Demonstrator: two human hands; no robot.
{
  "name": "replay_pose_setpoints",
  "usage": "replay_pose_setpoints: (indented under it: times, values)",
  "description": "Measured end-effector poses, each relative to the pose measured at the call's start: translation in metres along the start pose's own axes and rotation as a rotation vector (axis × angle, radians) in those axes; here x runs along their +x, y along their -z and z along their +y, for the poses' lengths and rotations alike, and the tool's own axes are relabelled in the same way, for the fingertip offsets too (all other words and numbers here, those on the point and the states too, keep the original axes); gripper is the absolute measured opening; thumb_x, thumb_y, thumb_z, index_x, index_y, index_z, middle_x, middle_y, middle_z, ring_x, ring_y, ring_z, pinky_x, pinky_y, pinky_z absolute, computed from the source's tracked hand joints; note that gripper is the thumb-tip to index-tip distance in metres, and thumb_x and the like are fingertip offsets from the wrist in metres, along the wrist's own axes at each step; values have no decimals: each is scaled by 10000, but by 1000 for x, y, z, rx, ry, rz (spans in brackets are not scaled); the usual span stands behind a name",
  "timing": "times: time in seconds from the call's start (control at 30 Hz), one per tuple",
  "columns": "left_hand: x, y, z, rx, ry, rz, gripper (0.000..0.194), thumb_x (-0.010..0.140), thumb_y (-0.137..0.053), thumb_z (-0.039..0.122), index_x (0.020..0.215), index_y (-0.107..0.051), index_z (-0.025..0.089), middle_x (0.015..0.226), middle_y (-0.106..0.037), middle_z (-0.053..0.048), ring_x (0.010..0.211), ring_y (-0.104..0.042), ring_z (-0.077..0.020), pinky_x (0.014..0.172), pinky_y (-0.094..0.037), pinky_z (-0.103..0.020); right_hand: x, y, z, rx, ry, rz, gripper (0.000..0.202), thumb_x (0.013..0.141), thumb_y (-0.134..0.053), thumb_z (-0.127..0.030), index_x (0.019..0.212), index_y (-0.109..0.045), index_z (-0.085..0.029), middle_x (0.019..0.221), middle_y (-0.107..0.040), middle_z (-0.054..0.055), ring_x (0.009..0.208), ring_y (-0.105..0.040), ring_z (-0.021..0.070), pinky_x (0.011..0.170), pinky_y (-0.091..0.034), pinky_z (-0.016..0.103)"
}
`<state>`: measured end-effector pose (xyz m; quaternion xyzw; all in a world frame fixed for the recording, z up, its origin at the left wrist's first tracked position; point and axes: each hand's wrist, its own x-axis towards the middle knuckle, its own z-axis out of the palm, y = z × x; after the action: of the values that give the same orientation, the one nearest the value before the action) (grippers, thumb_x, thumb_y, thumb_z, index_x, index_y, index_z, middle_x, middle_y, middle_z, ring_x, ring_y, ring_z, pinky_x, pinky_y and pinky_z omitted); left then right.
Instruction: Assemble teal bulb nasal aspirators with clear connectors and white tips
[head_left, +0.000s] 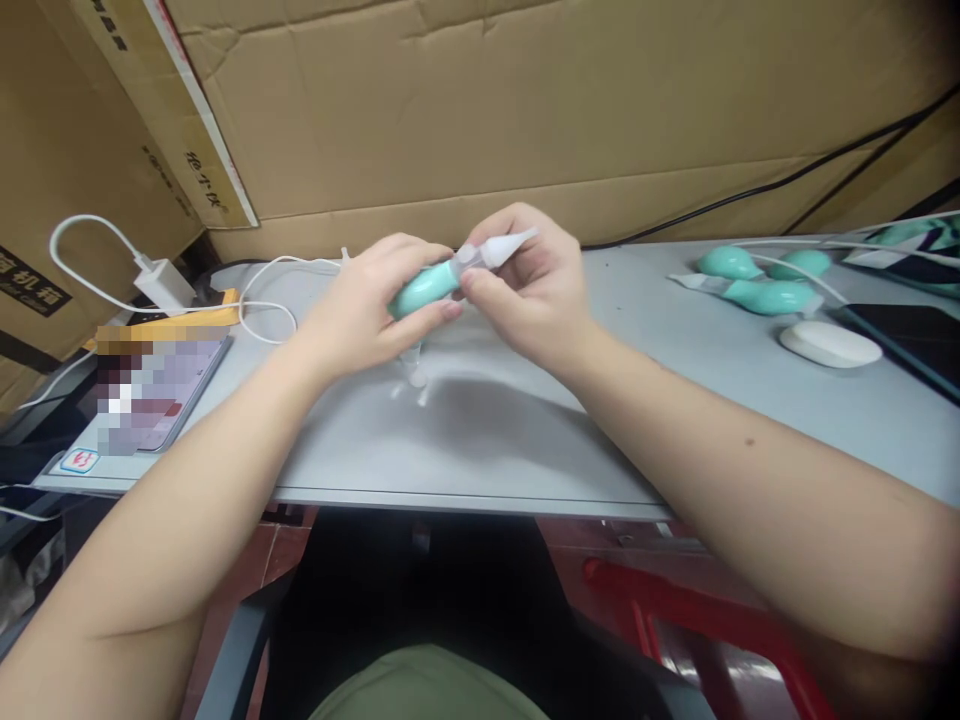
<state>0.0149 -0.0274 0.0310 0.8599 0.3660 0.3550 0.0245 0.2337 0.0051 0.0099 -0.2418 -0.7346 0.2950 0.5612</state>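
Note:
My left hand (386, 300) is wrapped round a teal squeeze bulb (426, 290), which lies tilted between thumb and fingers above the table. At the bulb's right end, my right hand (536, 280) pinches a clear collar (474, 258) with thumb and fingers. A whitish, tapering nozzle (510, 247) points up and right from that collar, in line with the bulb. Whether collar and bulb are fully joined I cannot tell. Small clear plastic pieces (415, 374) lie on the table below my left hand, blurred and partly hidden.
More teal bulbs (776, 296) lie at the right beside a white oval object (831, 343) and a dark flat device (900, 345). On the left are a phone (172, 400), a white charger (163, 287) and looping white cables. Cardboard (525, 110) walls the back; a red stool (697, 610) stands below.

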Motion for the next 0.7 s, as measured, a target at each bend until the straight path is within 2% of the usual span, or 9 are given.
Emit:
replay_pose_setpoints:
  times: [0.1, 0.17, 0.33, 0.47, 0.6, 0.7]
  values:
    - [0, -4, -3, 10, -63, -43, 317, 1161, -596, 476, 1140, -784, 221, 1104, -831, -79, 1045, -763, -252, 973, -589, -382, -2, -6, -3, 108, -10, -97, 514, 935, -907, -725, 884, -650, -283, 825, -663, 35, 760, -633, 213, 689, -563, 389]
    - [0, -3, -6, 11, -98, -49, 332, 1175, -571, 464, 1102, -782, 219, 1068, -831, -64, 1005, -758, -237, 946, -581, -364, 1, -7, -1, 204, -29, -135, 546, 918, -919, -765, 888, -686, -272, 781, -683, 26, 705, -629, 193, 641, -552, 367]
    - [1, 3, -6, -40, -138, -44, 453, 1196, -538, 566, 1032, -784, 224, 1016, -827, -47, 968, -759, -220, 960, -586, -358, 6, -3, 6, 417, -181, -189, 540, 843, -1011, -726, 924, -752, -259, 752, -746, 9, 620, -609, 162, 566, -515, 331]
    - [3, -1, -3, -99, -141, -25, 533, 1205, -496, 633, 1005, -779, 229, 1022, -832, -51, 955, -758, -216, 953, -600, -363, 6, -2, 8, 524, -271, -210, 519, 810, -1056, -665, 895, -759, -248, 730, -732, -1, 597, -586, 144, 539, -477, 304]
    - [3, -3, 1, -123, -72, -21, 512, 1203, -496, 647, 1035, -746, 232, 990, -810, -48, 933, -756, -215, 917, -611, -367, 13, 9, 10, 588, -335, -182, 549, 748, -1072, -680, 854, -757, -243, 682, -661, -28, 580, -546, 127, 521, -441, 277]
    - [4, -1, 6, -147, 37, 22, 472, 1208, -482, 649, 1099, -713, 252, 1013, -786, -44, 968, -769, -221, 921, -625, -373, 24, 29, 17, 586, -342, -51, 549, 702, -1082, -638, 772, -685, -265, 693, -613, -36, 613, -516, 127, 559, -449, 275]
